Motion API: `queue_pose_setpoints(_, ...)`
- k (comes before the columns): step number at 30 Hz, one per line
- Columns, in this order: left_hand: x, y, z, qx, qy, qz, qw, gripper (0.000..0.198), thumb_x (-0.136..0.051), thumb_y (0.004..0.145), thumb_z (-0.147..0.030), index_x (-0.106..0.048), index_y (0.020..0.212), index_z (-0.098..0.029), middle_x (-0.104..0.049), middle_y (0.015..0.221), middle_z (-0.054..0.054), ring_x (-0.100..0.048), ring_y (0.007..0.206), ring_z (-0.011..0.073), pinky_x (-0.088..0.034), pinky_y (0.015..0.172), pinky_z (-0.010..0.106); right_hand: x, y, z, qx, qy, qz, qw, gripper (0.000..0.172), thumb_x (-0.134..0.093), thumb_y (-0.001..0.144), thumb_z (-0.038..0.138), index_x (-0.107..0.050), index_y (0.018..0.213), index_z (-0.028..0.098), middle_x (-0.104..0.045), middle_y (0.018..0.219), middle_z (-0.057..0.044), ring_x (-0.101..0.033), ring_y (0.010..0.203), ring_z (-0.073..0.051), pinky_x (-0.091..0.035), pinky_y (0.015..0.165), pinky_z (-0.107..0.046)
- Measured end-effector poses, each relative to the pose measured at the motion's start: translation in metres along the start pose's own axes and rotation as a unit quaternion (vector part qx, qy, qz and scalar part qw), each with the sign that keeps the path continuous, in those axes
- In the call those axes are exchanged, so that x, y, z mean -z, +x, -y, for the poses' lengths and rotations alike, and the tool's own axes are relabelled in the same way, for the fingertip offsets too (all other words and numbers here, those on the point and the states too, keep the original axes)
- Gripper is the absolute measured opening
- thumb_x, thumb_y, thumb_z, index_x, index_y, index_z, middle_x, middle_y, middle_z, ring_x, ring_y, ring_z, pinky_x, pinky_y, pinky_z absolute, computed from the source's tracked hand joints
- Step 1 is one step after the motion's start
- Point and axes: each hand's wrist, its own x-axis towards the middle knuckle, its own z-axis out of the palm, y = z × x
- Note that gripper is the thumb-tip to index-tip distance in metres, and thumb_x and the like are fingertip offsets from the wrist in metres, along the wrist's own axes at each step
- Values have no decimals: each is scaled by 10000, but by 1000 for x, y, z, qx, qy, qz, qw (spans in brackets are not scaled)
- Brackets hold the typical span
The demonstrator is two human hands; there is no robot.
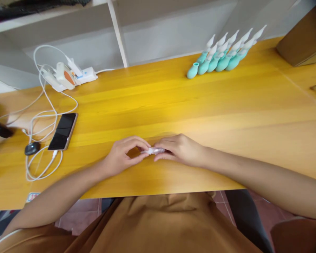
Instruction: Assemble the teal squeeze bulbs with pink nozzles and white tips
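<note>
Between my two hands, low over the table, is a small clear tube with a white tip (157,150). My left hand (126,154) pinches the white end between thumb and fingertips. The clear end is held by my right hand (177,149), its fingers closed around it and partly hiding it. The tube lies roughly level, pointing left to right. At the back right stand several teal bulbs with white pointed nozzles (222,59), grouped in rows. One teal bulb (192,71) at the front left of that group has an uncovered neck with no nozzle.
On the left lie a phone (62,131) on a white charging cable (43,172) and a small black case (32,148). Behind them is a power strip with plugs (88,75). A brown box (302,38) stands at the back right. The wooden table (137,105) ends before my body.
</note>
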Motion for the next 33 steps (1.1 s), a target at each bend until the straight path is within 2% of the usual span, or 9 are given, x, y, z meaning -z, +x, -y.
queue_pose_setpoints(4, 1, -1, -1, -18, 10, -4, 1000, 125, -800, 982, -165, -762, 1096, -197, -843, 1097, 70, -821, 981, 150, -664, 909, 252, 0, 0, 1, 2, 12, -4, 1000, 304, -711, 1067, 443, -778, 1121, 152, -818, 992, -78, -788, 832, -181, -612, 753, -287)
queue_pose_setpoints(13, 1, -3, -2, -114, 52, -14, 992, 238, -780, 986, -111, -748, 1207, -195, -835, 1107, 109, -821, 1030, 183, -694, 906, 307, 1, 2, 6, 12, 5, -10, 1000, 320, -716, 1059, 455, -766, 1098, 142, -802, 923, -64, -749, 745, -156, -565, 678, -265)
queue_pose_setpoints(22, 7, -10, -1, -175, 92, 33, 980, 350, -707, 1026, -88, -693, 1366, -173, -819, 1181, 145, -795, 1088, 232, -707, 906, 382, 2, 3, 10, 15, 9, 17, 1000, 352, -677, 1080, 477, -752, 1030, 136, -764, 848, -56, -701, 687, -141, -516, 647, -256)
queue_pose_setpoints(26, 8, -11, -4, -168, 59, 37, 983, 341, -750, 986, -60, -728, 1304, -181, -814, 1182, 138, -793, 1086, 238, -711, 898, 385, 6, 5, 11, -11, 95, 41, 995, 324, -717, 1059, 458, -778, 1016, 143, -751, 829, -45, -680, 682, -130, -501, 650, -247)
queue_pose_setpoints(30, 4, -11, -10, -177, 44, -2, 983, 235, -797, 945, -51, -764, 1141, -175, -817, 1072, 107, -801, 980, 221, -712, 825, 361, 6, 7, 11, -43, 217, 47, 974, 240, -778, 1029, 407, -817, 1063, 173, -769, 845, -14, -667, 679, -101, -487, 654, -217)
queue_pose_setpoints(33, 0, -9, -16, -179, 58, -47, 981, 183, -799, 939, -40, -758, 1054, -176, -809, 995, 76, -796, 902, 196, -703, 771, 331, 1, 7, 15, -69, 240, 24, 968, 228, -780, 1029, 403, -824, 1025, 179, -767, 829, -3, -651, 670, -97, -473, 637, -211)
